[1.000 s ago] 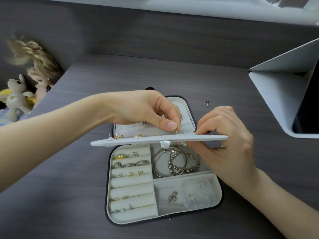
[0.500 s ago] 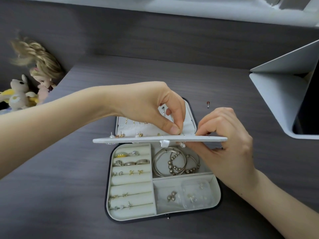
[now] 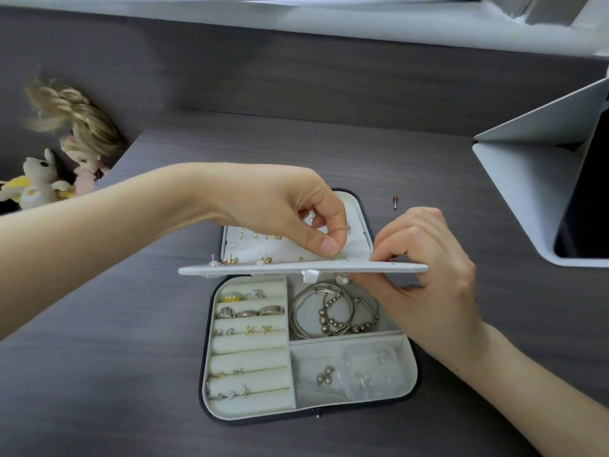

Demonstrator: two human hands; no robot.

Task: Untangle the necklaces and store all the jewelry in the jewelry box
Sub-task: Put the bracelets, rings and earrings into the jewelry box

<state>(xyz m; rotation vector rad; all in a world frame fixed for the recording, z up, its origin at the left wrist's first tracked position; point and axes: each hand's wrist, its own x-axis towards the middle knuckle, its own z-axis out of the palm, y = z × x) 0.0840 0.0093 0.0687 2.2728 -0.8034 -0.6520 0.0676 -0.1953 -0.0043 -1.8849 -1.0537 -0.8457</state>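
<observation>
Grey-wood tabletop (image 3: 115,374) carries the open jewelry box (image 3: 413,374) at its middle. The left hand (image 3: 290,212) reaches across palm-down, thumb and forefinger pinching an earring pin (image 3: 343,257) at the white earring panel (image 3: 250,269). The right hand (image 3: 425,278), fingers curled, grips the panel's right end.

home bedroom desk: dark wood-grain desktop (image 3: 138,374), doll (image 3: 87,133), plush toy (image 3: 36,183), open jewelry box (image 3: 408,367).

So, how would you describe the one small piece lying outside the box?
Find the open jewelry box on the dark table. Past its far right corner, beyond the right hand, lies a tiny stud. It alone rests on bare table and has a reddish head.
</observation>
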